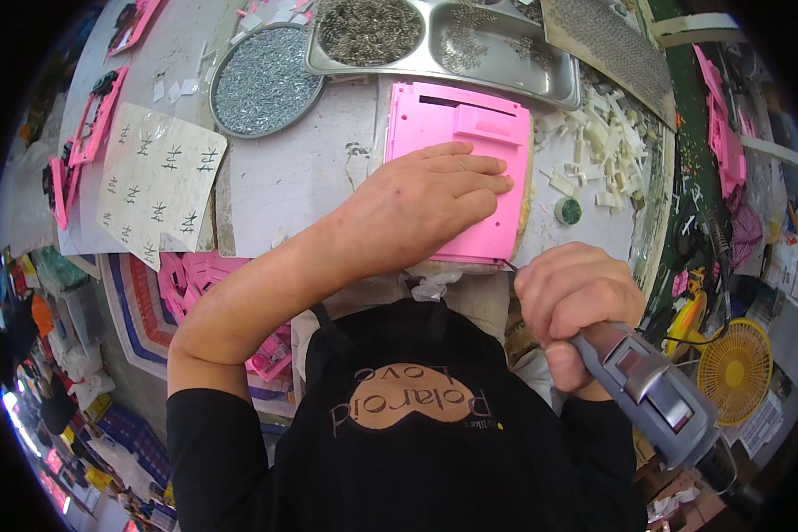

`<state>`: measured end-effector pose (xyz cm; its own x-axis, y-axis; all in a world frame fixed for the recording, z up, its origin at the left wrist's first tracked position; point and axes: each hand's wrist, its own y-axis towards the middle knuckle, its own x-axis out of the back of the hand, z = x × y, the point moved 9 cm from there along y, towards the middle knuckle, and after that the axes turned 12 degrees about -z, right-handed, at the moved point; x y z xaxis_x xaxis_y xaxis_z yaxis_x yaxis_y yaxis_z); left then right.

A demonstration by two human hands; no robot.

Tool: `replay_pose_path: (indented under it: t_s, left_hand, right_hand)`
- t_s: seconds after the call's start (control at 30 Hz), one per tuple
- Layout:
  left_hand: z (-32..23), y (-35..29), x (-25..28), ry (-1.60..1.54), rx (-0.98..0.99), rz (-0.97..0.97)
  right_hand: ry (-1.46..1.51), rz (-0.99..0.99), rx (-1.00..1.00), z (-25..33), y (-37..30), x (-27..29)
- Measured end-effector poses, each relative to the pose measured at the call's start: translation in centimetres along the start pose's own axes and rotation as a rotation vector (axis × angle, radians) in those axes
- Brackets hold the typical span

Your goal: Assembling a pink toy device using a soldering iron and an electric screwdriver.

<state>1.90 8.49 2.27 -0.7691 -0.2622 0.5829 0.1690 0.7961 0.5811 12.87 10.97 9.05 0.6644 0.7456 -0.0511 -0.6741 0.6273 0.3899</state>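
My right grip (581, 297) is clasping the driver (665, 399), its bit (510, 265) pointing toward the panel (492, 232) at ten o'clock, my left grip (430, 199) lying flat atop.

Cool, fairly even light covers the white tabletop (284, 191) before me; shadows are soft. Highlights glint on the steel tray (516, 82) and grey power screwdriver (628, 362), while a harsh white light (11, 404) glares at far left. The black apron (443, 337) reads dark. Toward the blackened circular rim, straight edges bow and surroundings blur.
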Motion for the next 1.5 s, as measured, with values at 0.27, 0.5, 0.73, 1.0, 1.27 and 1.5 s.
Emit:
replay_pose_path:
  t_s: [0.27, 0.5, 0.73, 1.0, 1.27, 1.5]
  left_hand:
    - [0.5, -0.3, -0.1, -0.043, 0.032, -0.017]
    - [0.4, -0.3, 0.1, -0.038, 0.038, -0.013]
    - [0.4, 0.1, 0.2, -0.044, 0.053, 0.015]
    - [0.6, -0.3, 0.9, -0.059, 0.059, -0.09]
    - [0.8, 0.1, 1.2, -0.073, 0.089, -0.091]
    - [1.0, 0.1, 1.3, -0.051, 0.084, -0.092]
  right_hand:
    - [0.066, 0.019, 0.096, -1.0, 3.0, 0.5]
    - [0.137, 0.076, -0.011, -1.9, 4.5, 0.3]
    - [0.15, -0.135, 0.062, -1.9, 9.4, 5.3]
    - [0.223, -0.119, -0.007, -1.3, 8.8, 4.9]
    - [0.033, -0.06, 0.042, -2.7, 6.5, 2.1]
    - [0.118, 0.04, 0.092, -1.3, 8.9, 3.1]
